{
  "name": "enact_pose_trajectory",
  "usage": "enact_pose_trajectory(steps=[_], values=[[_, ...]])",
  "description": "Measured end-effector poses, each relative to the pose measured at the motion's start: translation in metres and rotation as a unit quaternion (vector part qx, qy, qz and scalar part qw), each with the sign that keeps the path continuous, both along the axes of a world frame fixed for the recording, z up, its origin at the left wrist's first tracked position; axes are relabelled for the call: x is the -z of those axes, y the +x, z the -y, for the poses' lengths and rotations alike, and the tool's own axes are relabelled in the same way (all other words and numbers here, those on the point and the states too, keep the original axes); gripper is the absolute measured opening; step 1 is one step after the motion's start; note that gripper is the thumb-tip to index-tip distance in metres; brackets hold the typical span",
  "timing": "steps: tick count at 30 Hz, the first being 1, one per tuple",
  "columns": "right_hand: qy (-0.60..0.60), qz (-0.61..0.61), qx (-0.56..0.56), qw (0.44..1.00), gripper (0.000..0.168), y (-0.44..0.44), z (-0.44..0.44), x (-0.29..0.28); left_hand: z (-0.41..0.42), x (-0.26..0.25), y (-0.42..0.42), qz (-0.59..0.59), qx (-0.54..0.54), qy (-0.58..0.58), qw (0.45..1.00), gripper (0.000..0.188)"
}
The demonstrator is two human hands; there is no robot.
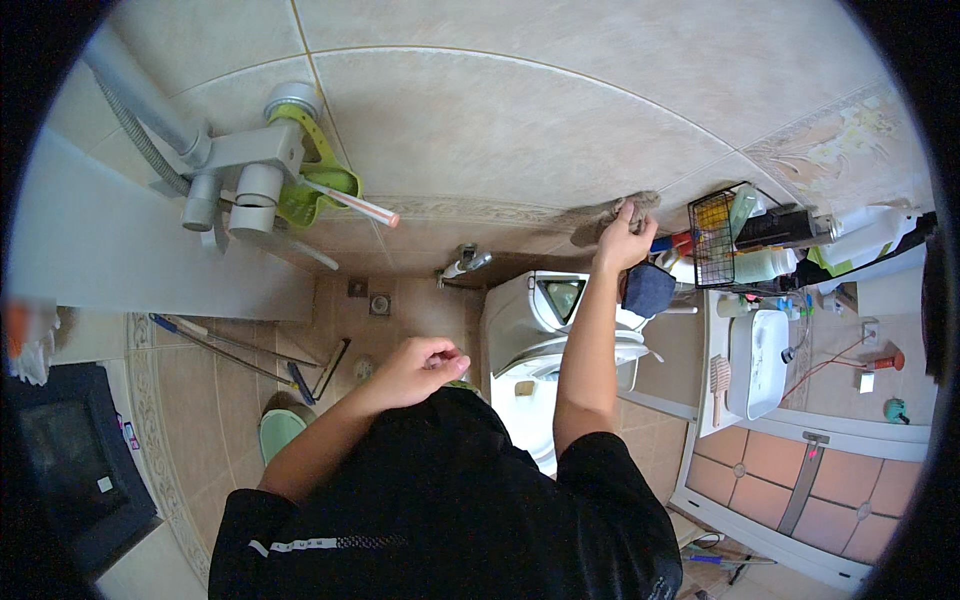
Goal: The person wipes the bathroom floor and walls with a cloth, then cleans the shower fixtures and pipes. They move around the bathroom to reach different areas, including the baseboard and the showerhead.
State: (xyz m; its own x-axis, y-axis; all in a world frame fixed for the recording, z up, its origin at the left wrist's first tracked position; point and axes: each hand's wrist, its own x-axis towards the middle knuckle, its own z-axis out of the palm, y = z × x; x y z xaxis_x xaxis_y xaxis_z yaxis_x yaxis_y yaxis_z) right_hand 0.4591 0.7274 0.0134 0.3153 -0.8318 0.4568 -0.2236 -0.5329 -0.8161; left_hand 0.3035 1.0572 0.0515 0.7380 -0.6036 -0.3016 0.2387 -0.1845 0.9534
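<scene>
My right hand [627,241] reaches forward and holds a crumpled grey-brown cloth [639,207] against the tiled wall [510,135]. The palm side and part of the cloth are hidden behind the fingers. Just right of that hand stands a black wire basket [711,238] packed with bottles. A dark blue fabric item [649,291] hangs below the wrist. Close in front of my body, my left hand [427,369] is raised with its fingers curled in, and nothing shows in it. Beneath my right forearm is a white toilet [525,420] with its lid raised.
At left, a shower mixer [255,161] carries a green hanging holder [319,191] with a white-and-orange stick. A small tap [469,260] juts from the wall. Long-handled floor tools [300,379] and a green basin [281,433] lie lower left. A washbasin [759,367] and hairbrush [719,379] are right.
</scene>
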Motion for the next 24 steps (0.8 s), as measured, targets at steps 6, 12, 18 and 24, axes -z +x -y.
enact_pose_trajectory(steps=[6, 12, 18, 24], values=[[-0.007, 0.019, -0.052, 0.998, 0.053, 0.011, -0.110, 0.049, -0.032, 0.014, -0.004, 0.001, -0.046, 0.020, 0.999, 0.029], [-0.082, 0.000, -0.311, 0.947, 0.024, 0.008, -0.248, 0.068, -0.065, 0.010, -0.005, -0.029, -0.058, 0.072, 0.995, 0.020], [-0.063, -0.036, -0.344, 0.936, 0.030, 0.002, -0.244, 0.066, -0.060, 0.004, -0.006, -0.045, -0.051, 0.052, 0.996, 0.020], [-0.085, -0.062, -0.180, 0.978, 0.029, -0.007, -0.079, 0.057, -0.022, 0.006, 0.005, -0.029, -0.001, 0.018, 0.999, 0.023]])
